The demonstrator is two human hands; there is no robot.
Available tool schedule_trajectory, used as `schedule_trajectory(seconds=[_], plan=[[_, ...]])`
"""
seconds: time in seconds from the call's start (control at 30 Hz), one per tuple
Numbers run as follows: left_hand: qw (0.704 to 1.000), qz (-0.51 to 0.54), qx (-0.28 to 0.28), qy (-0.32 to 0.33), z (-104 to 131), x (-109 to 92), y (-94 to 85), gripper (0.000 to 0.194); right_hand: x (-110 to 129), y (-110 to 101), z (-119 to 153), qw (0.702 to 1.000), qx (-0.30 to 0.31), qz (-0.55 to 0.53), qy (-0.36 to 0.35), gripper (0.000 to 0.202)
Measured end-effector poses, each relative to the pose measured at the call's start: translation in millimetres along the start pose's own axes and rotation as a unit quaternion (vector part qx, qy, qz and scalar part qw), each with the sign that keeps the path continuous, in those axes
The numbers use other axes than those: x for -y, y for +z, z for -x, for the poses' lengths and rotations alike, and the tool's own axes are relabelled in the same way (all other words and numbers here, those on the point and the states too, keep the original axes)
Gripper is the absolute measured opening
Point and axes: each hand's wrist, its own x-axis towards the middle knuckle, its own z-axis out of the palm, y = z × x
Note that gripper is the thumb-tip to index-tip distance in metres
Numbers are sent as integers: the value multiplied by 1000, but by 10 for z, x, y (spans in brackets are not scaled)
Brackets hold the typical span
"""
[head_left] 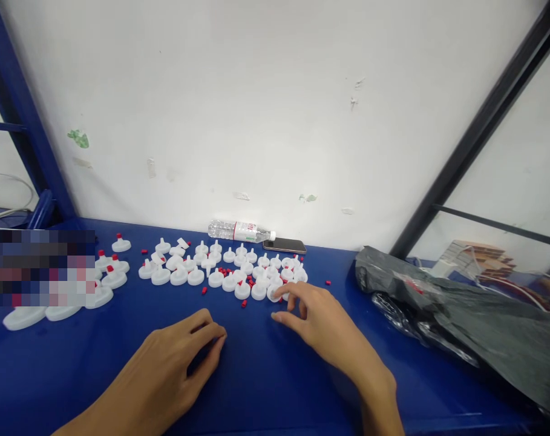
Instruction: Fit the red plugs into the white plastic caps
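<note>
White, round-based spouted caps (179,277) lie near the right hand (322,318), grip parted; the left hand (179,357) pinches closed.

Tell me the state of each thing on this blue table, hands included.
Left hand: thumb and forefinger nearly together.
Right hand: thumb and forefinger apart.
Middle white lids: mostly uncapped.
Left white lids: red-capped where unblurred.
Loose red caps: scattered.
Bottle: lying on its side, cap on.
Phone: lying flat.
Grey plastic bag: crumpled.
</note>
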Motion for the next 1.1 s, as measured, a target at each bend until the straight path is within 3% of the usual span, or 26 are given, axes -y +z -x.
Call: schedule_trajectory(seconds=[0.1,0.17,0.33,0.57,0.73,0.83,0.93,1.1], plan=[[1000,7,22,-8,12,11,34,36,5,0,5,999,-15,27,25,53],[999,10,29,-14,20,25,43,36,-1,-3,13,998,7,47,38,57],[999,13,25,-18,8,42,25,36,22,-35,32,999,29,18,29,20],[999,-35,-34,-10,45,48,58,35,143,26,53,999,45,1,-3,42],[996,-74,-21,38,125,119,148,61,342,157,44,994,90,-28,-61,11],[998,-39,11,41,103,141,163,49,427,204,36,992,92,-26,-83,1],[999,-7,21,40,61,112,125,31,421,183,29,993,86,-31,-73,9],[999,23,32,21,35,7,23,19,284,93,-31,997,-9,72,39,20]])
